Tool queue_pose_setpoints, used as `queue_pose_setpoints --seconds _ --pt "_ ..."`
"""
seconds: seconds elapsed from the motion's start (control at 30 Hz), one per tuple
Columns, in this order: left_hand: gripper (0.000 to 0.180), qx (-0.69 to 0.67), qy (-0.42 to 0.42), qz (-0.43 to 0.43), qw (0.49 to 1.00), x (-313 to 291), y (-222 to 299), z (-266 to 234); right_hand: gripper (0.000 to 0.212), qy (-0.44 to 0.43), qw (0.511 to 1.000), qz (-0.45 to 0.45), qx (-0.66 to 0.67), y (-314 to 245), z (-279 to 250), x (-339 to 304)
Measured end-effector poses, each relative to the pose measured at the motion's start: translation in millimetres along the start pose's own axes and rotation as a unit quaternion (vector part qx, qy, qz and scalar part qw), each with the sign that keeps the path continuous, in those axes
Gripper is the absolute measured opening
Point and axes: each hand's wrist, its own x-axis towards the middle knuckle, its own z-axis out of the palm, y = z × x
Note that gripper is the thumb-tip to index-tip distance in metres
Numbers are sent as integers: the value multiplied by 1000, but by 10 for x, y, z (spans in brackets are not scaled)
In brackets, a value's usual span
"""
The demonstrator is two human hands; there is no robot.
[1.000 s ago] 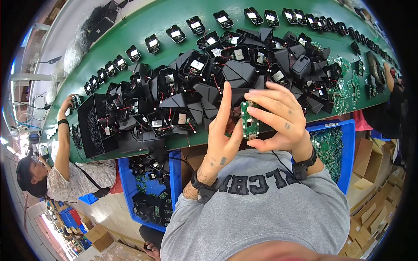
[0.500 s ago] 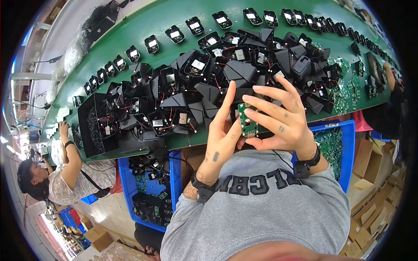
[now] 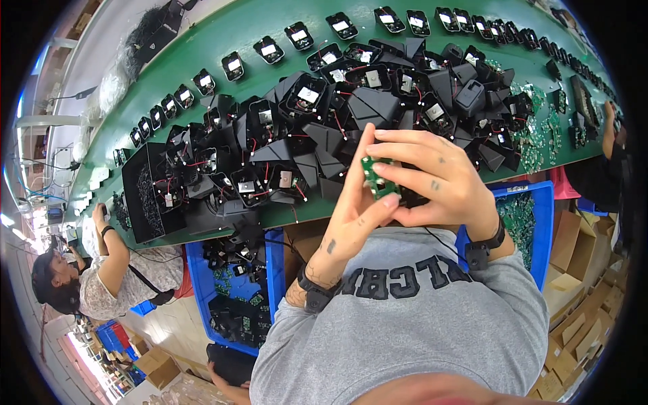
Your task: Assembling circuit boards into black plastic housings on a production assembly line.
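Note:
A small green circuit board point(image 3: 369, 173) is held in front of my chest, between both hands, partly covered by fingers. My left hand point(image 3: 352, 212) grips its left side, with the thumb across its lower part and the index finger stretched upward. My right hand point(image 3: 442, 179) wraps round it from the right, fingertips over its face and thumb near its lower end. Just beyond my hands lies a heap of black plastic housings point(image 3: 373, 108), many with red wires and light metallic or white parts inside.
Black housings point(image 3: 268, 50) stand in a long curved row on the green table point(image 3: 196, 64). A blue bin point(image 3: 275, 270) is left of me; another blue bin point(image 3: 542, 236) with green boards is right. Loose boards point(image 3: 530, 128) lie at the right. A co-worker point(image 3: 111, 273) works at the left.
My right hand has closed further round the board, and my left thumb has come over its lower part. The board is turned and more covered than before.

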Motion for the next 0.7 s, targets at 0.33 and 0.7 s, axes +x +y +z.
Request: queue_pose_setpoints --seconds 0.33,0.7 --pt "88 -63 -10 -20 998 8 89 69 55 1 999 32 41 20 -96 -82" --pt "81 -73 28 -38 996 -36 38 -1 57 -52 984 119 119 -26 -69 -61"
